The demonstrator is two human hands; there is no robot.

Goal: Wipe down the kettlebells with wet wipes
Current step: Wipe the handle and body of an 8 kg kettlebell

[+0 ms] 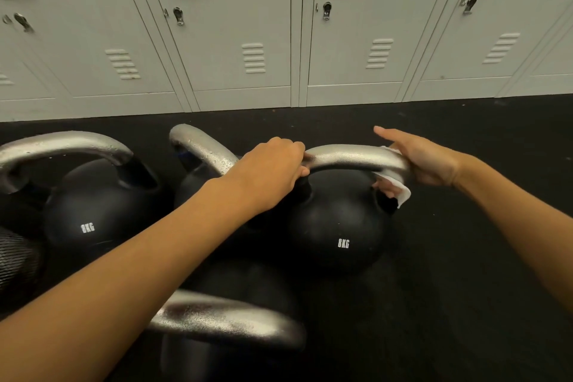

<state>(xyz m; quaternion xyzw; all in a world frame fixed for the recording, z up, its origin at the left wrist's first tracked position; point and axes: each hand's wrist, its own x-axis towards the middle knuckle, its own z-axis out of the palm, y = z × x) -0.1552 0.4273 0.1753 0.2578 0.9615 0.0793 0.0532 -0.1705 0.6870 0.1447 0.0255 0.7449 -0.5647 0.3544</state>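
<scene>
The person's left hand (273, 170) was curled over the left end of the silver handle (350, 158) of the right-hand kettlebell (338, 226), most likely to steady the weight so it would not rock or roll while being rubbed. The right hand (424, 161) grasped the handle's right bend through a white wet wipe (400, 189), with the forefinger stretched out straight and the other fingers wrapped underneath; folding the wipe round the bar this way would let one stroke clean top and underside together.

That kettlebell, marked 8KG, stood upright on the black floor (465, 257), well out from the foot of the grey lockers (248, 40). A second 8KG kettlebell (93, 211) sat towards the floor's left edge, a third (198, 158) lay partly hidden behind the left forearm, and a fourth (229, 319) was nearest the camera at the bottom edge. Droplets showed on several handles, so they were probably already wiped or sprayed.

No wipe packet or bin was in view, and the lockers were closed, so nothing of their contents could be told
</scene>
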